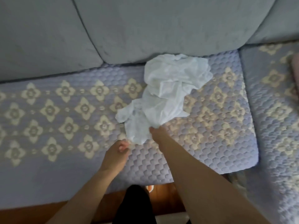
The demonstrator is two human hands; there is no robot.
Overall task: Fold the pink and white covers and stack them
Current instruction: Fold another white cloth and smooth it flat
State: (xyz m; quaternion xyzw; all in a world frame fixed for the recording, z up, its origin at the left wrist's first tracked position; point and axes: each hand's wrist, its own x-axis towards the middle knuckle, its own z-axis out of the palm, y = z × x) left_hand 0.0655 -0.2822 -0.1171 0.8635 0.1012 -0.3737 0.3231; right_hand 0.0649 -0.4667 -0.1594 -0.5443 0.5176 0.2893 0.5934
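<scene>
While the white cover [168, 92] lies crumpled on the sofa seat [218, 126], its length runs from the backrest toward the person. The right hand [156, 132] pinches its near end — the left hand [119, 151], just beside that end, curls empty.

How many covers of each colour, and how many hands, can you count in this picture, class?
White cover, crumpled on the sofa seat: 1
Pink cover, only a sliver showing at the far right edge: 1
Hands, the left hand and the right hand, which grips the white cover: 2
Total: 4
</scene>
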